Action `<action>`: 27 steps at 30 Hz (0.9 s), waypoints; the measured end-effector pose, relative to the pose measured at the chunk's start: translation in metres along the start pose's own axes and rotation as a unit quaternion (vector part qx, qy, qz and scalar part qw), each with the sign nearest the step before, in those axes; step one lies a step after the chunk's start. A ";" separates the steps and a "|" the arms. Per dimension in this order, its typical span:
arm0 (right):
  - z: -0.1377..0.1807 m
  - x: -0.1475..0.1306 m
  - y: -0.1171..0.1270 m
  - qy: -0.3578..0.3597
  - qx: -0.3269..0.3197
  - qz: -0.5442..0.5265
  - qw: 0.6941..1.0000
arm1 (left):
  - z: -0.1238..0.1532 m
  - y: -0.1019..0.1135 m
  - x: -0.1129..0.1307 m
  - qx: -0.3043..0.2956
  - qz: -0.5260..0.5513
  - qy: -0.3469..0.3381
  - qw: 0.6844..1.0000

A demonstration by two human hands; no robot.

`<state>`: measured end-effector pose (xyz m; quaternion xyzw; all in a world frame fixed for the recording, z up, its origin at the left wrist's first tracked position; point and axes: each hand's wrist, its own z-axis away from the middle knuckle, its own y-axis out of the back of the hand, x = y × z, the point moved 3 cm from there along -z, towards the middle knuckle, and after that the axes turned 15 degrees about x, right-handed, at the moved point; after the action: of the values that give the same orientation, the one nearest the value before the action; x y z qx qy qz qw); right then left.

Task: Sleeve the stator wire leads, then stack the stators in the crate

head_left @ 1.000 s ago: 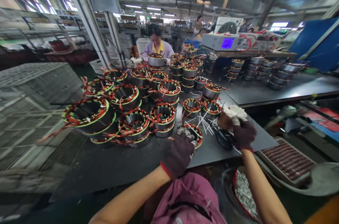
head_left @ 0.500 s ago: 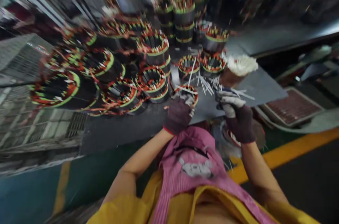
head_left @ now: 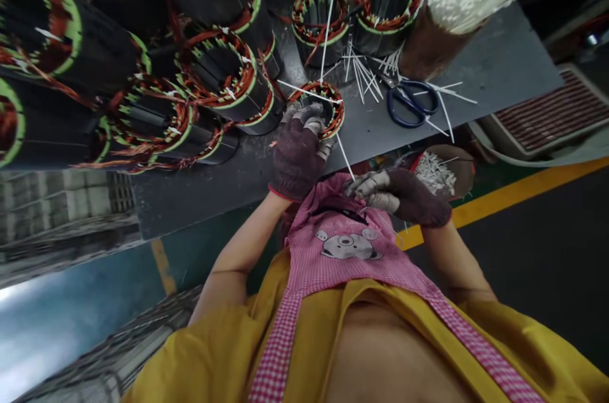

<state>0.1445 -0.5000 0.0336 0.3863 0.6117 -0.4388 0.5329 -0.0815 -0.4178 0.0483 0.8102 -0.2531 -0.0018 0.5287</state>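
Observation:
My left hand (head_left: 299, 146), in a dark glove with greyish fingertips, curls its fingers over the near left rim of a small motor stator (head_left: 339, 116) wound with copper wire. White cable ties stand out from this stator: one (head_left: 328, 32) points up and away, another (head_left: 304, 91) lies across its top, and a third (head_left: 344, 155) runs toward me. At the near end of that third tie, my right hand (head_left: 380, 193), gloved alike, is closed in a pinch in front of the apron. Blue-handled scissors (head_left: 413, 103) lie on the table to the right of the stator.
Many larger stators (head_left: 223, 73) crowd the left of the metal table (head_left: 514, 73). Two small ones (head_left: 320, 22) stand behind the one I hold. A brown container (head_left: 428, 47) full of white ties is at back right, near loose ties (head_left: 364, 73). Below the edge sits a bin of clippings (head_left: 435, 174).
My right hand has left the scissors on the table and moved left and toward me, onto a cable tie. The left hand stays at the stator. My view has tilted down.

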 end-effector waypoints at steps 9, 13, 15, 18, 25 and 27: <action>-0.006 -0.009 -0.004 -0.027 0.029 -0.048 0.998 | 0.004 -0.006 -0.007 -0.025 0.009 0.001 1.000; 0.001 -0.001 -0.001 -0.067 0.030 -0.017 0.997 | 0.004 -0.004 -0.004 -0.016 0.016 -0.001 1.000; -0.001 0.000 -0.004 -0.075 0.022 -0.030 0.996 | 0.004 -0.003 -0.003 -0.012 0.019 -0.007 1.000; -0.016 -0.001 -0.012 -0.069 0.016 -0.043 0.997 | 0.005 -0.004 -0.003 -0.009 0.012 -0.007 1.000; -0.047 0.004 -0.021 0.008 0.215 -0.041 0.976 | 0.006 -0.010 -0.008 -0.008 0.004 -0.030 1.000; -0.043 0.004 -0.024 0.018 0.207 -0.064 0.976 | 0.006 -0.010 -0.009 -0.014 0.006 -0.021 1.000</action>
<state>0.1084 -0.4670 0.0346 0.4561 0.5405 -0.5817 0.4017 -0.0871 -0.4163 0.0345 0.8012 -0.2690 -0.0194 0.5342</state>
